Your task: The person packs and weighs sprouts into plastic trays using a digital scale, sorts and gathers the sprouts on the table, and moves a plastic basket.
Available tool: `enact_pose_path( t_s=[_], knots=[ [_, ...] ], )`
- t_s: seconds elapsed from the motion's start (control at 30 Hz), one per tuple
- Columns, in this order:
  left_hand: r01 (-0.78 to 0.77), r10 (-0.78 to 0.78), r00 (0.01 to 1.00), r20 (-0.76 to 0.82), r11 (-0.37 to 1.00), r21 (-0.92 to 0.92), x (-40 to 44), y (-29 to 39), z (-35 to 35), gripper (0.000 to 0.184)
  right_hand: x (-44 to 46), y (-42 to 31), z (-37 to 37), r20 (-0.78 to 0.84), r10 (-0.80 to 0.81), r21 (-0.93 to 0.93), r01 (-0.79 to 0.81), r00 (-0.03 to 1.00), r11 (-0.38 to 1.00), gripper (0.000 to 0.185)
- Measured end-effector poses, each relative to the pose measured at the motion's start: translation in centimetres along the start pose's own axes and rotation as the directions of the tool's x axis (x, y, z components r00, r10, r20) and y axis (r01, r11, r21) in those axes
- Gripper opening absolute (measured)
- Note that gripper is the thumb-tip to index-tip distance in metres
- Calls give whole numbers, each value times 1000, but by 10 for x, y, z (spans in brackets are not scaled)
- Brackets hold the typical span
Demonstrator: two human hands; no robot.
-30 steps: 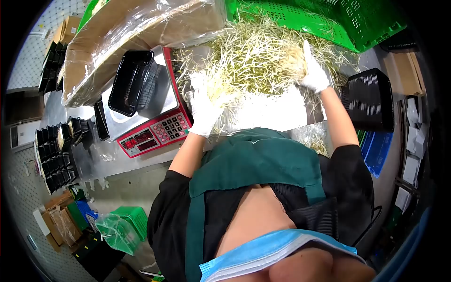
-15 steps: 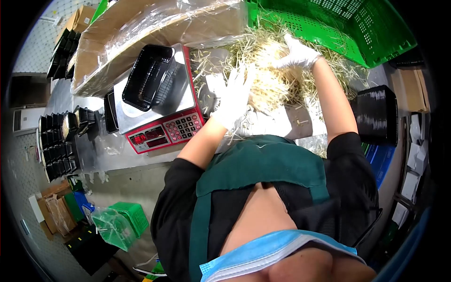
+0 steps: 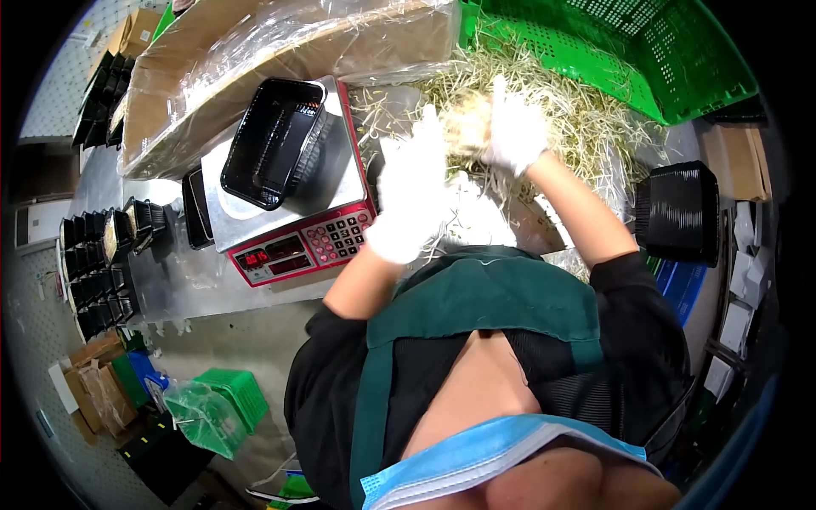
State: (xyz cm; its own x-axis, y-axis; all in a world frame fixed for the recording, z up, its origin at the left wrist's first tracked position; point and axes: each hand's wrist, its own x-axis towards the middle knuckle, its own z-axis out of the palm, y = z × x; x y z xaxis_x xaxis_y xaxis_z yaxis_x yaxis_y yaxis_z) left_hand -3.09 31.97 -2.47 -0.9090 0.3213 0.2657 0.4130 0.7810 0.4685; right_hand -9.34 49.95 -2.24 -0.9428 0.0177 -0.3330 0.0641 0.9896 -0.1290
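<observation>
Between my two white-gloved hands is a clump of pale sprouts (image 3: 467, 123). My right hand (image 3: 516, 132) is closed against the clump's right side. On the other side my left hand (image 3: 414, 183) is upright, its fingers extended and near the clump; whether it touches is unclear. Behind and to the right lies a loose heap of sprouts (image 3: 586, 119) on the table. Left of my left hand, an empty black tray (image 3: 274, 144) rests on the metal plate of a red scale (image 3: 299, 248).
A plastic-lined cardboard box (image 3: 280, 64) lies behind the scale. A green perforated crate (image 3: 595, 42) is at the back right, and stacked black trays (image 3: 677, 212) stand at the right. Filled and nested black trays (image 3: 98, 263) line the left table edge.
My right hand has moved left and toward me, bringing the sprout clump nearer my left hand. My left hand has shifted right over the last second. The view has shifted slightly.
</observation>
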Motion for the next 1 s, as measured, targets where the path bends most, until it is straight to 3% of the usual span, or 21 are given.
enact_pose_path(
  t_s=[0.03,0.1,0.17,0.23,0.27,0.3,0.37,0.43,0.47,0.5,0.53,0.57,0.63,0.7,0.73,0.77,0.83,0.87,0.9,0.97,1.0],
  knots=[
    [19,-22,1000,-7,970,-242,-5,-2,-31,59,24,15,-2,98,-30,98,20,995,995,129],
    [-239,83,930,-359,877,-417,-13,-38,-58,60,63,50,-5,73,-164,175,150,984,973,134],
    [-128,178,790,-587,984,127,-19,-63,-101,67,83,65,-3,4,-79,-59,79,997,995,137],
    [274,-55,624,-779,949,153,-31,-85,-100,76,85,67,-10,92,-16,40,12,996,999,136],
    [340,-280,638,-717,938,-64,-35,-89,-106,87,78,61,-15,162,-25,92,10,987,996,136],
    [262,-385,613,-690,923,-282,-43,-100,-97,97,68,54,-17,228,-37,143,4,973,990,136],
    [-32,-672,544,-502,581,-813,-43,-111,-77,105,22,21,-9,8,20,-121,-18,1000,993,116],
    [-106,-625,640,-447,504,-857,-43,-115,-71,91,12,27,34,-321,-136,-257,52,937,965,107],
    [-138,-615,613,-496,535,-833,-41,-136,-61,86,13,40,49,-437,-256,-262,151,862,953,100],
    [-165,-601,585,-544,568,-806,-40,-151,-53,83,13,51,48,-435,-270,-267,163,859,950,100],
    [-146,-673,502,-543,553,-820,-35,-138,-53,85,15,60,46,-422,-297,-75,293,856,953,95],
    [-150,-776,498,-387,362,-920,-31,-155,-57,81,13,64,39,-415,-323,122,404,851,907,91],
    [64,-689,553,-468,595,-801,-13,-137,-48,75,-5,70,12,-375,-398,216,496,837,841,85],
    [-181,-635,681,-365,337,-924,19,-53,-61,71,-31,58,-19,-383,-616,-14,663,688,749,86],
    [-58,-301,781,-548,838,-543,26,-33,-62,68,-28,57,-27,-383,-769,-268,735,512,623,79],
    [-41,72,880,-470,996,76,29,-18,-59,65,-30,50,-32,-384,-767,-266,733,514,625,79],
    [-166,267,938,-223,907,387,26,8,-48,62,-31,25,-48,-395,-857,-493,711,330,501,63],
    [-141,187,970,-154,952,271,10,18,-48,65,-32,13,-56,-357,-836,-380,753,416,537,46],
    [-102,115,991,-73,983,154,-2,23,-49,69,-33,-4,-55,-355,-840,-391,751,409,531,46],
    [-156,93,946,-311,971,-183,-12,-4,-32,79,-35,-47,-42,-607,-742,-518,567,283,640,38],
    [-146,43,923,-383,958,-245,-16,-18,-28,82,-37,-70,-37,-606,-699,-485,519,380,704,49]
  ],
)
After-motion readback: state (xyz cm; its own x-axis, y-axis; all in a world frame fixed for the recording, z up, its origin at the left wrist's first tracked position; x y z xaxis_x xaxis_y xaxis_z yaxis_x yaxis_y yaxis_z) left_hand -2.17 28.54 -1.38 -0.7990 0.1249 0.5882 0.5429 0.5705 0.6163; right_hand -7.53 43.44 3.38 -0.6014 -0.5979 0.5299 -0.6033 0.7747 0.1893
